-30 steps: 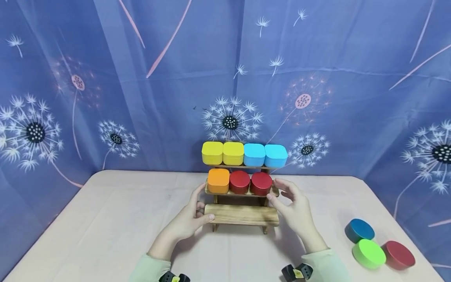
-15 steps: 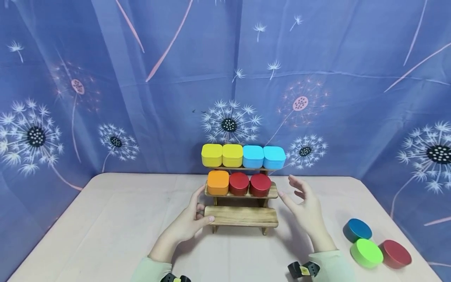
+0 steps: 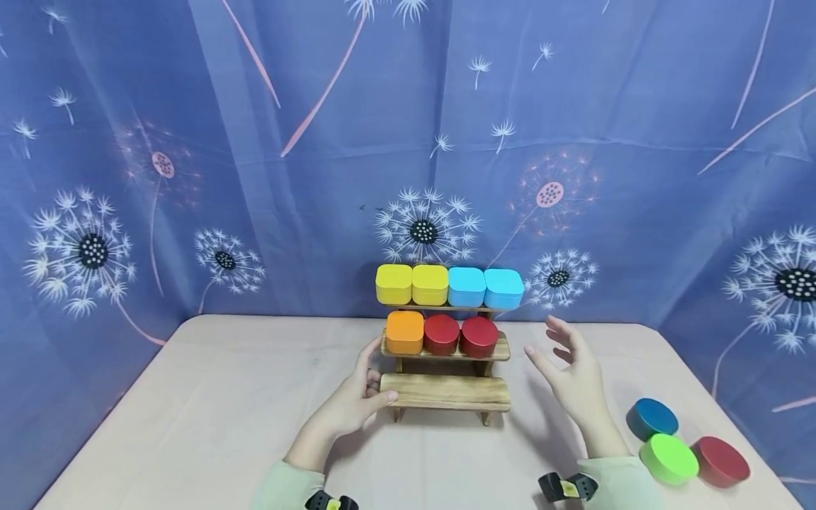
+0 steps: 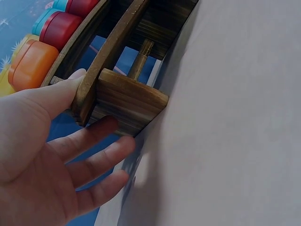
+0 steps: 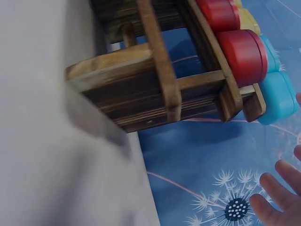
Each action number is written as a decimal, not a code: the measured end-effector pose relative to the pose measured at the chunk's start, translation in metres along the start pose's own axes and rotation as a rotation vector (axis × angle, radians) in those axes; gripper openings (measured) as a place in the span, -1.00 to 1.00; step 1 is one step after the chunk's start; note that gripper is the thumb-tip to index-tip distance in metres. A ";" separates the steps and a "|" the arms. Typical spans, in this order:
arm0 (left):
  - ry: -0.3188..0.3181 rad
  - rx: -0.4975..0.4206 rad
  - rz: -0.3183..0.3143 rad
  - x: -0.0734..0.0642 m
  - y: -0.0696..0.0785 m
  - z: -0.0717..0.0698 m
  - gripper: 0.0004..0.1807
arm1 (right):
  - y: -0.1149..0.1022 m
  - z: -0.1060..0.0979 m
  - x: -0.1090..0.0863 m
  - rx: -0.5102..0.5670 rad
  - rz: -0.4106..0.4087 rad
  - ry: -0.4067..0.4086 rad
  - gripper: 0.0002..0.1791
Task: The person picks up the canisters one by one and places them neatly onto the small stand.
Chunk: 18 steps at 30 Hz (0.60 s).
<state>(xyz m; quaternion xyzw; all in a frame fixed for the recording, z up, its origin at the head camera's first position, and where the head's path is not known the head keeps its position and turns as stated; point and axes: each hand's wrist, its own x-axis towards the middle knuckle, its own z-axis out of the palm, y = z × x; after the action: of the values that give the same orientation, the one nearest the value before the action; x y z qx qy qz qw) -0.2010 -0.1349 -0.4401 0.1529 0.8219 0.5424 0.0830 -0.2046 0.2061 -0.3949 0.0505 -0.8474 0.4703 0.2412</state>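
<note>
A three-tier wooden stand stands mid-table. My left hand holds its left end, with the thumb over the lowest shelf and the index finger up at the middle shelf's end. In the left wrist view, the other fingers spread beside the stand's leg. The middle shelf bears an orange rounded-square tin and two red round tins, one of them the right-hand red tin. On the top shelf sit two yellow tins and two light-blue tins. My right hand hovers right of the stand, fingers apart, holding nothing.
At the table's right side lie a dark-blue round tin, a bright-green round tin and another red round tin, close together. A blue dandelion-print curtain hangs behind the pale table.
My right hand has let go of the right red tin and drawn away to the right. My left hand stays at the stand's left end. The camera view has shifted slightly.
</note>
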 end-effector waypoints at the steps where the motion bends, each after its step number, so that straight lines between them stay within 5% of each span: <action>1: -0.002 -0.001 -0.001 0.000 0.000 0.001 -0.01 | 0.000 -0.001 -0.001 0.002 -0.004 -0.004 -0.34; 18: 0.005 -0.010 -0.013 0.000 0.003 0.001 -0.02 | 0.019 -0.036 -0.010 0.028 -0.138 0.000 -0.09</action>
<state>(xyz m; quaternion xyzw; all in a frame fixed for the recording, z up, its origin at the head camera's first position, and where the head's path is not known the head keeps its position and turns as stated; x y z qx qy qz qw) -0.1999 -0.1331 -0.4378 0.1458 0.8203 0.5464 0.0855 -0.1882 0.2448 -0.3978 0.1121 -0.8353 0.4644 0.2722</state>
